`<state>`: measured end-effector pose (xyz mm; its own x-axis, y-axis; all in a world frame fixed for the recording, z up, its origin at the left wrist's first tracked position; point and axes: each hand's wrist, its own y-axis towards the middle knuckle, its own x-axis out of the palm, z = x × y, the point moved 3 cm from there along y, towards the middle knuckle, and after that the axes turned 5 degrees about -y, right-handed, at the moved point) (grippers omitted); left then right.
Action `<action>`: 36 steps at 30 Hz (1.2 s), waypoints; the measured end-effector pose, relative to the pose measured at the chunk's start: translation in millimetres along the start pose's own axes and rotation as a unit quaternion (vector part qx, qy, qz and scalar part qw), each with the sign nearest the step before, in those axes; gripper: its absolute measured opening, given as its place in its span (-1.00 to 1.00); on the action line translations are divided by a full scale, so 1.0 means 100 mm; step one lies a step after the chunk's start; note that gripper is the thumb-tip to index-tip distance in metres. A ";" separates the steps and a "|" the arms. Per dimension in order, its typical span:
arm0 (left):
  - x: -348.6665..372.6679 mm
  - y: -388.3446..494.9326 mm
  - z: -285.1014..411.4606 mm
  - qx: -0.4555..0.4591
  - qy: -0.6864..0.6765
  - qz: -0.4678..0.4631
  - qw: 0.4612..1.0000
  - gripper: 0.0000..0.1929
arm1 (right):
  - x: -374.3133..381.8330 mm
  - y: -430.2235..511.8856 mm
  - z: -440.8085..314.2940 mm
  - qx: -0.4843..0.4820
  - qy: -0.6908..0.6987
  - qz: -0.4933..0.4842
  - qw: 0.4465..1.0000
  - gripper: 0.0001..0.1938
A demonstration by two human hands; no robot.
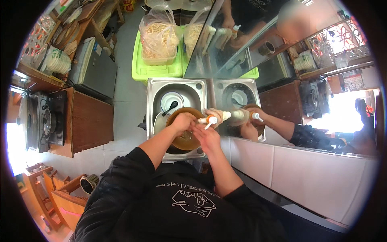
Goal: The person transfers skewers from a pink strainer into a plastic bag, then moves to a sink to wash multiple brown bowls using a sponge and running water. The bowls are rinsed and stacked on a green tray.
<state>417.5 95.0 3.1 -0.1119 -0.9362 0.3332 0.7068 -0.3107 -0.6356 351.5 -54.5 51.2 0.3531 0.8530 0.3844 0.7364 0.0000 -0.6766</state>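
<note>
Both hands are over a brown bowl [198, 145] that sits in a stainless steel sink [150, 90]. My left hand [184, 122] reaches over the bowl's upper part, its fingers meeting those of my right hand [208, 138] under the faucet. Whether either hand holds something cannot be told. The faucet with a white lever [212, 119] is wrapped in a beige cloth or plastic [223, 115]. Some clear water shows in the bowl. Beyond it in the sink stands a white round bowl [167, 97] with a black spoon [173, 105] in it, beside a pale container [158, 123].
A green lidded storage box [137, 68] behind the sink carries a plastic container of noodle-like or sprout-like food [160, 36] in a clear bag. A mirror-like panel [242, 66] rises at the right. To the left stand a wooden cabinet [93, 121] and a gas or electric cooktop [59, 121].
</note>
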 end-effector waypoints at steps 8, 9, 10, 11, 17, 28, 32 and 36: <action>-0.18 -0.59 0.47 0.142 0.277 0.099 0.945 -0.76 | 0.17 0.71 0.43 0.041 0.083 -0.056 0.994 -0.75; -0.20 -0.65 0.48 0.180 0.288 0.101 0.935 -0.76 | 0.23 0.75 0.43 0.060 0.093 -0.063 0.992 -0.75; -0.24 -0.71 0.48 0.222 0.333 0.133 0.907 -0.74 | 0.27 0.77 0.42 0.077 0.101 -0.069 0.990 -0.74; -0.28 -0.76 0.49 0.263 0.376 0.164 0.873 -0.72 | 0.30 0.79 0.41 0.093 0.110 -0.075 0.987 -0.71; -0.42 -0.98 0.49 0.225 0.494 0.242 0.804 -0.59 | 0.38 0.95 0.40 0.111 0.115 -0.197 0.967 -0.56; -0.51 -1.00 0.31 0.076 0.490 0.224 0.839 -0.61 | 0.39 0.91 0.41 0.143 0.058 -0.157 0.976 -0.73; -0.46 -1.03 0.26 0.097 0.502 0.248 0.823 -0.60 | 0.28 0.79 0.44 0.089 0.037 -0.113 0.989 -0.63; -0.25 -1.13 0.35 0.336 0.519 0.264 0.740 -0.67 | 0.28 0.64 0.35 0.083 0.044 -0.073 0.993 -0.72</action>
<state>364.7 159.4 90.5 0.0745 -0.6282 -0.7745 0.9923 -0.0304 0.1201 388.2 -12.5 -3.2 0.3040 0.7879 0.5355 0.6806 0.2137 -0.7008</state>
